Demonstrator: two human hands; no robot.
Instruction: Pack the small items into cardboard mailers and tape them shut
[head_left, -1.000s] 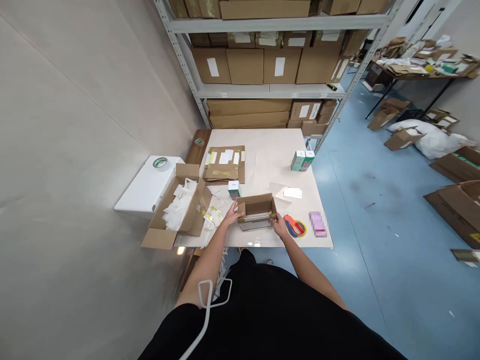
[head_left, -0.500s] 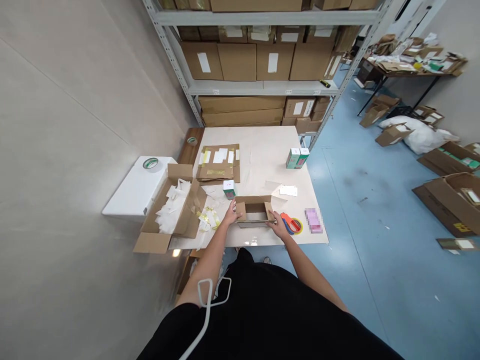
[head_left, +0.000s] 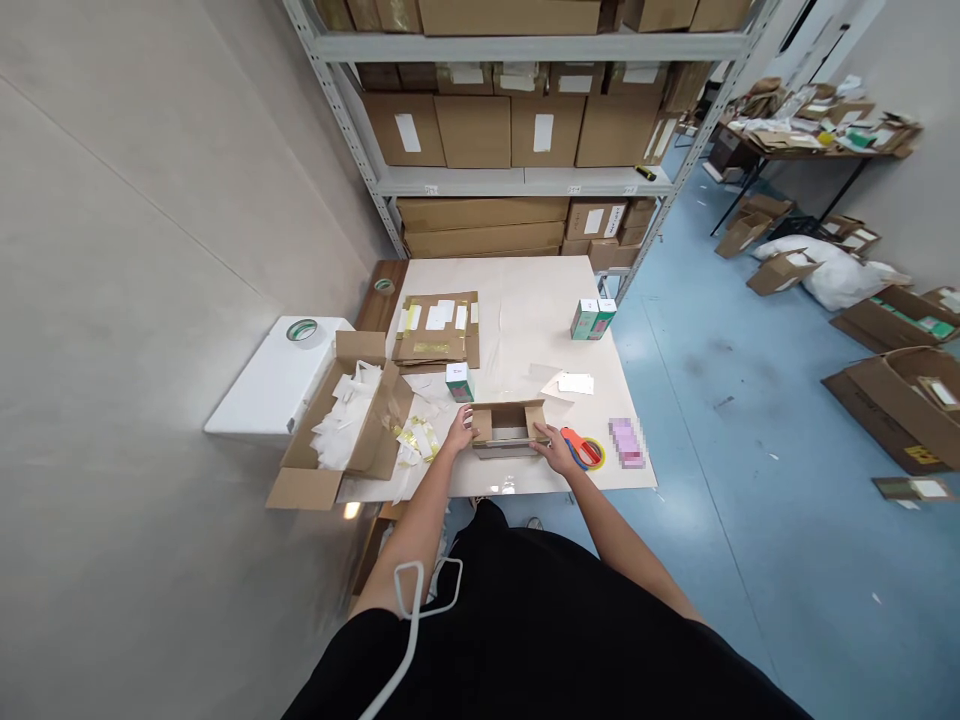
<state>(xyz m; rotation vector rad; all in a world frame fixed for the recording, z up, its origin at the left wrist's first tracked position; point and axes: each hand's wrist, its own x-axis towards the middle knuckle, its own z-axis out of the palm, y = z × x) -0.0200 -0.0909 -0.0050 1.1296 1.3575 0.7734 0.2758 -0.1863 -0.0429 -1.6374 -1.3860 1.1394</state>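
Note:
A small brown cardboard box (head_left: 507, 420) lies at the near edge of the white table (head_left: 525, 320), its flaps partly folded in. My left hand (head_left: 459, 430) presses against the box's left end flap. My right hand (head_left: 553, 448) holds the right end flap, fingers curled on the cardboard. A small green-and-white carton (head_left: 459, 381) stands just behind the box. An orange tape dispenser (head_left: 583, 450) lies right of my right hand.
An open carton of white packing paper (head_left: 349, 420) sits at the table's left, flattened cardboard (head_left: 439, 328) behind it. Two green cartons (head_left: 592, 319) stand at the right edge. A tape roll (head_left: 301, 329) rests on a white unit. Shelves of boxes (head_left: 510, 130) stand behind.
The box's far flap has folded down and the box looks lower and flatter. Both hands stayed at its two ends, moving slightly inward.

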